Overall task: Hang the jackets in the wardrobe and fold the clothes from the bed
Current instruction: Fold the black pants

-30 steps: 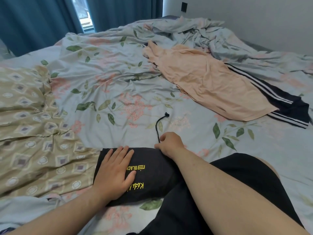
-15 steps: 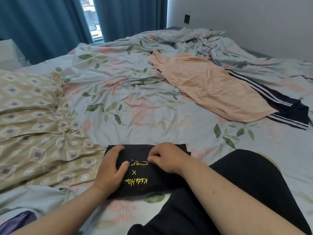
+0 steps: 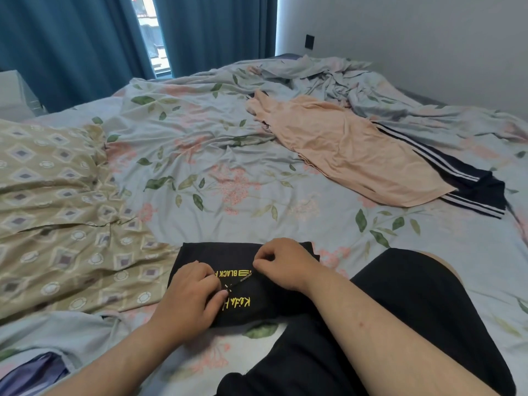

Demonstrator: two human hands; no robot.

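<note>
Folded black garment (image 3: 243, 255) with yellow lettering, lying at the near centre of the flowered bed sheet (image 3: 228, 172). The left hand (image 3: 191, 295) and right hand (image 3: 285, 261) rest on it, each with curled fingers pinching one end of a thin black cord (image 3: 239, 282) drawn taut between them across the lettering. Far right: a peach garment (image 3: 351, 150) spread flat, partly covering a dark striped garment (image 3: 474, 184). Left: a beige patterned cloth (image 3: 57, 210). Far left: blue curtains (image 3: 71, 38).
</note>
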